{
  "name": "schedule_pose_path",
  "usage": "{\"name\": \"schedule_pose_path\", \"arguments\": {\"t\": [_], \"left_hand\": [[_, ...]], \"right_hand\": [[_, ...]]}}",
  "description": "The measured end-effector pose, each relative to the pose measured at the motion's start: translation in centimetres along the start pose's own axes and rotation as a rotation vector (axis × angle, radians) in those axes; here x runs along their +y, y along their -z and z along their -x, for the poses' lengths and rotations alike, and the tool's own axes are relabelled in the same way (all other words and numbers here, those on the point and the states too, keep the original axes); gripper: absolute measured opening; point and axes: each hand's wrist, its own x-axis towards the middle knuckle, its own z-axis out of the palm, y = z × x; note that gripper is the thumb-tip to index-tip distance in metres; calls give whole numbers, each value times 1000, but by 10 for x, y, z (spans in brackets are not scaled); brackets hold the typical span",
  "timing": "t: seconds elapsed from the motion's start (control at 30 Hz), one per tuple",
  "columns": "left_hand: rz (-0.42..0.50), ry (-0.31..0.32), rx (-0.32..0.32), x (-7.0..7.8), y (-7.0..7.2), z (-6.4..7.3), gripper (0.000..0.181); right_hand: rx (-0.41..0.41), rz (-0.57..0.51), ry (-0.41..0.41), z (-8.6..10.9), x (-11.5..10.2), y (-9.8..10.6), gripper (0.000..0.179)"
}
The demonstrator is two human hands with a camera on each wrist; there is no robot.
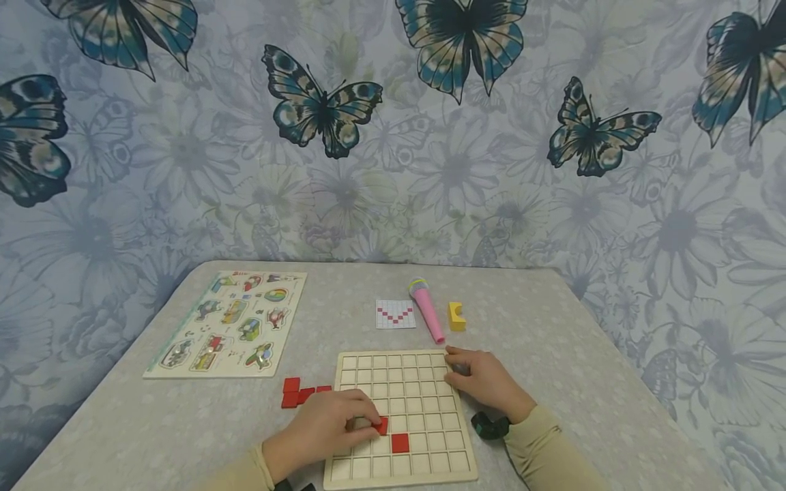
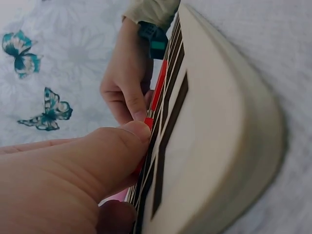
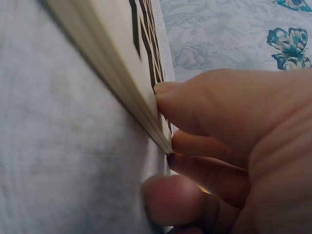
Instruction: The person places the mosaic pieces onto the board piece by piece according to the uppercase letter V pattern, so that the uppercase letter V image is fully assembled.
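Observation:
A pale wooden grid board (image 1: 430,406) lies flat on the table, one red square tile (image 1: 400,443) in a cell of its lower half. My left hand (image 1: 328,424) pinches a second red tile (image 1: 382,427) between thumb and fingers, one row higher and to the left. In the left wrist view the thumb covers much of this held tile (image 2: 148,121). At the board's far right corner, my right hand (image 1: 488,383) holds the edge; its thumb (image 3: 170,97) rests on the rim and the fingers bend around the side.
Several loose red tiles (image 1: 291,393) lie left of the board, partly behind the left hand. Beyond the board are a small pattern card (image 1: 396,315), a pink toy microphone (image 1: 428,312) and a yellow block (image 1: 456,317). A picture puzzle board (image 1: 236,334) lies at the far left.

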Motion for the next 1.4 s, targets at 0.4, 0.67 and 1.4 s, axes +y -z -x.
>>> {"name": "schedule_pose_path", "arguments": {"t": [0.4, 0.67, 1.4], "left_hand": [[26, 32, 6, -2, -6, -5, 10], [22, 32, 3, -2, -7, -6, 11], [159, 195, -31, -9, 5, -1, 14]], "right_hand": [[14, -4, -11, 3, 0, 2, 42], [12, -8, -19, 1, 0, 1, 42], [32, 3, 35, -1, 2, -2, 41]]}}
